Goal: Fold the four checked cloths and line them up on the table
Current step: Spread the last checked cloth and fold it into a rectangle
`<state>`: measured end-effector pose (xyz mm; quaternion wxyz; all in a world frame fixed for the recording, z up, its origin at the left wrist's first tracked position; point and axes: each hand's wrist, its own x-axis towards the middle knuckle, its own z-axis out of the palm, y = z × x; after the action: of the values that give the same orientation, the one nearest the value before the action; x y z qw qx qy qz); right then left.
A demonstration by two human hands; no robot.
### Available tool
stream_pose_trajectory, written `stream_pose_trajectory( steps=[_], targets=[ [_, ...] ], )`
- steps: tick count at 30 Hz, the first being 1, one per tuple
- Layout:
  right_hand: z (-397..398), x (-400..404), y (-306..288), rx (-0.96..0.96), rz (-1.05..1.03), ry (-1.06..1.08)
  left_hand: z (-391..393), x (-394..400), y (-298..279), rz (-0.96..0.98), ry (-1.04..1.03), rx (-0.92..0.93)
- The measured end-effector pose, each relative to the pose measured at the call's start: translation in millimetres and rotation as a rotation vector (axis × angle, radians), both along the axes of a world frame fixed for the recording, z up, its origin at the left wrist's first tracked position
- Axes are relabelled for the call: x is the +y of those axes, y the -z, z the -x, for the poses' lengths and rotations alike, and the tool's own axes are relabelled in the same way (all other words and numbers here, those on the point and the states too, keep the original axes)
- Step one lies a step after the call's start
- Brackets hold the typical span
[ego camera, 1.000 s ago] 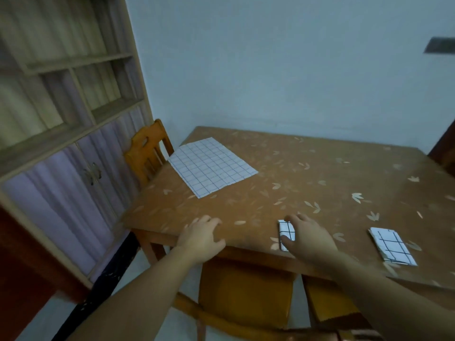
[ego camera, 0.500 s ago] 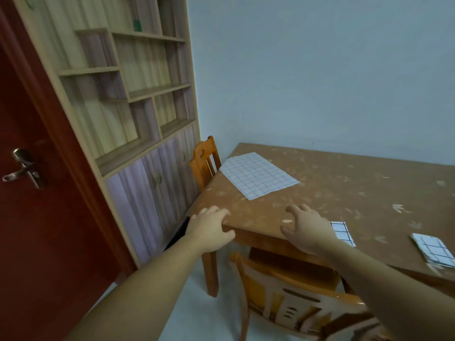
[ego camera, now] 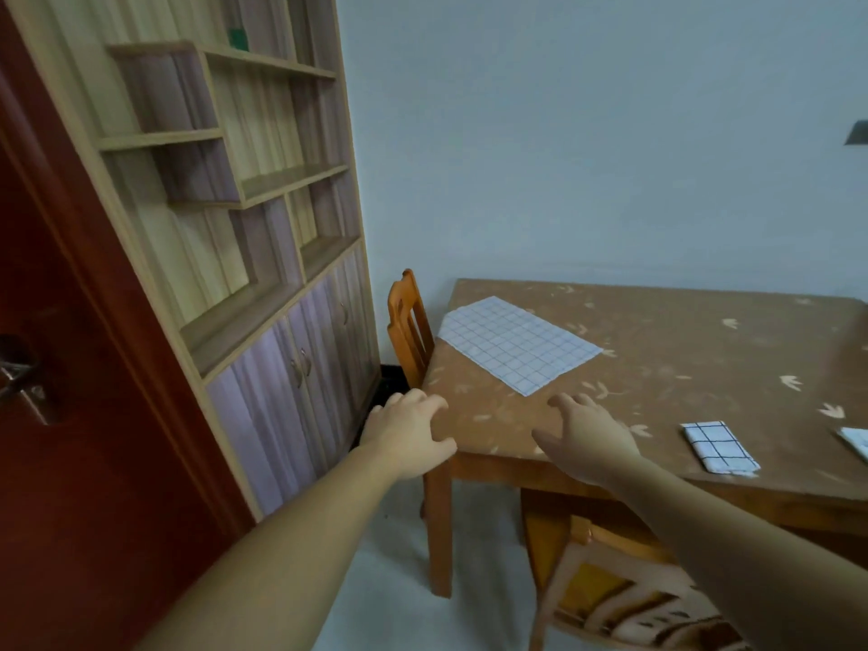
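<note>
An unfolded white checked cloth (ego camera: 516, 350) lies flat at the table's far left corner. A small folded checked cloth (ego camera: 718, 446) sits near the table's front edge, and the corner of another folded cloth (ego camera: 857, 441) shows at the right border of the frame. My left hand (ego camera: 411, 432) hovers at the table's front left corner, fingers spread, holding nothing. My right hand (ego camera: 587, 436) is over the table's front edge, fingers apart and empty, short of the unfolded cloth and left of the folded one.
The brown wooden table (ego camera: 681, 368) has a leaf pattern. One orange wooden chair (ego camera: 408, 331) stands at its left side, another chair (ego camera: 624, 599) is tucked under the front edge. A tall shelf cabinet (ego camera: 244, 256) and a red door (ego camera: 61, 415) stand to the left.
My view has swung left and back from the table. My right hand has let go of the small folded cloth and moved left, and both hands now reach toward the unfolded cloth.
</note>
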<state>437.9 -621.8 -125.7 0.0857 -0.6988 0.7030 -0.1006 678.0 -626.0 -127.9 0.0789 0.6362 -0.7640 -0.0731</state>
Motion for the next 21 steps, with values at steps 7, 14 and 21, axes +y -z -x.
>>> stream_pose_trajectory(
  steps=[7, 14, 21],
  targets=[
    [-14, -81, 8, 0.01, 0.007, 0.07, -5, -97, 1, 0.009, 0.08, -0.003],
    [-18, -207, 12, -0.06, -0.019, 0.102, -10, -221, -1, -0.011, 0.115, -0.066],
    [-17, -302, 14, -0.064, -0.047, 0.155, -6, -337, -4, -0.012, 0.164, -0.029]
  ],
)
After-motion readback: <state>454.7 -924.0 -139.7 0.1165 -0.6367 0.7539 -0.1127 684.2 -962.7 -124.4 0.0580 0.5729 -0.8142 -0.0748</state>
